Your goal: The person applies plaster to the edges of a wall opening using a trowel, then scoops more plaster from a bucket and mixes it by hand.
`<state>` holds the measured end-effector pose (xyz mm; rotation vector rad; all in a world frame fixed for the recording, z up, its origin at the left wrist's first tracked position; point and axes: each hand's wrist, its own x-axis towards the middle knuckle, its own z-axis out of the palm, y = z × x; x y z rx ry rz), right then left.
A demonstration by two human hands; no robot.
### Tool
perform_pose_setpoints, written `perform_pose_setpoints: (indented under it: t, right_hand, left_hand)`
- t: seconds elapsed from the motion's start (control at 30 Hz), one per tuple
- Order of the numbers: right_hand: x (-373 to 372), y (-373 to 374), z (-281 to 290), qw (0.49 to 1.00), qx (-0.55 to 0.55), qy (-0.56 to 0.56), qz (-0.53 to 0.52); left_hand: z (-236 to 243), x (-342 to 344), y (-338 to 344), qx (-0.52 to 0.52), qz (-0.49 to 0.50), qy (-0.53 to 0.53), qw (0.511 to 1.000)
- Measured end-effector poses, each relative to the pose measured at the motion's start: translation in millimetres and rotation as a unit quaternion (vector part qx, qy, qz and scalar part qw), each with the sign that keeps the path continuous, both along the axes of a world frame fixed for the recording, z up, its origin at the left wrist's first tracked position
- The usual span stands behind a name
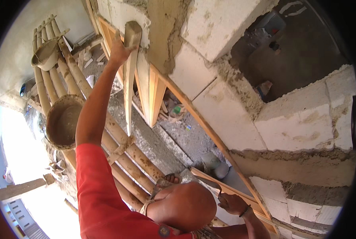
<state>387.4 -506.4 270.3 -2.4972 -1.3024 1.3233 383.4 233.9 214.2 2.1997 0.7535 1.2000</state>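
My left arm, in a red sleeve, reaches up and away. My left hand [121, 51] grips the edge of a long wooden board [131, 67] near its thick far end, beside the block wall. Low at the right, my right hand [231, 204], a dark bracelet at its wrist, is closed round the handle of a trowel [209, 183]. The dark blade points left, over a wooden frame piece. A bent knee [198, 203] shows between my arms, with a foot [172, 178] on the bamboo poles beyond it.
Pale block wall [221, 107] with mortar joints and an opening fills the right. A wooden frame [202, 117] edges it. Bamboo scaffold poles [144, 169] cross the left, carrying a mortar-crusted basin [64, 121] and a second basin [46, 57]. Rubble [186, 123] covers the ground below.
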Motion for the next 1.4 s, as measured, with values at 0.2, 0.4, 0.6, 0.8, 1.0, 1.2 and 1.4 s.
perform_pose_setpoints:
  t: [0.2, 0.4, 0.6, 0.8, 1.0, 1.2, 1.4]
  right_hand:
    - [-9.4, 15.2, -6.0, 0.993, 0.114, -0.016, -0.038]
    - [-3.1, 5.7, -74.5, 0.958, 0.265, -0.039, -0.099]
    - [15.7, 26.5, -114.7, 0.998, 0.051, 0.02, 0.023]
    - [14.8, 29.2, -100.3, 0.978, 0.148, 0.076, 0.129]
    - [18.4, 31.5, -74.2, 0.991, 0.046, 0.023, 0.124]
    - [29.6, 22.9, -76.4, 0.998, 0.026, 0.052, -0.003]
    - [8.4, 76.9, -40.8, 0.983, 0.156, 0.093, 0.008]
  left_hand:
    - [34.6, -129.7, -175.4, 0.0, 0.057, 0.048, 0.997]
    - [42.9, -266.3, -232.5, 0.039, 0.318, -0.031, 0.947]
    - [13.7, -401.4, -201.5, -0.105, 0.539, -0.049, 0.834]
    - [-43.7, -453.2, -146.2, -0.644, 0.239, -0.274, 0.673]
    - [-91.1, -470.5, -101.2, -0.634, 0.209, -0.314, 0.675]
    - [-62.0, -391.5, -124.2, -0.637, 0.258, -0.304, 0.66]
    - [-27.4, -382.7, -211.8, -0.656, 0.225, -0.298, 0.656]
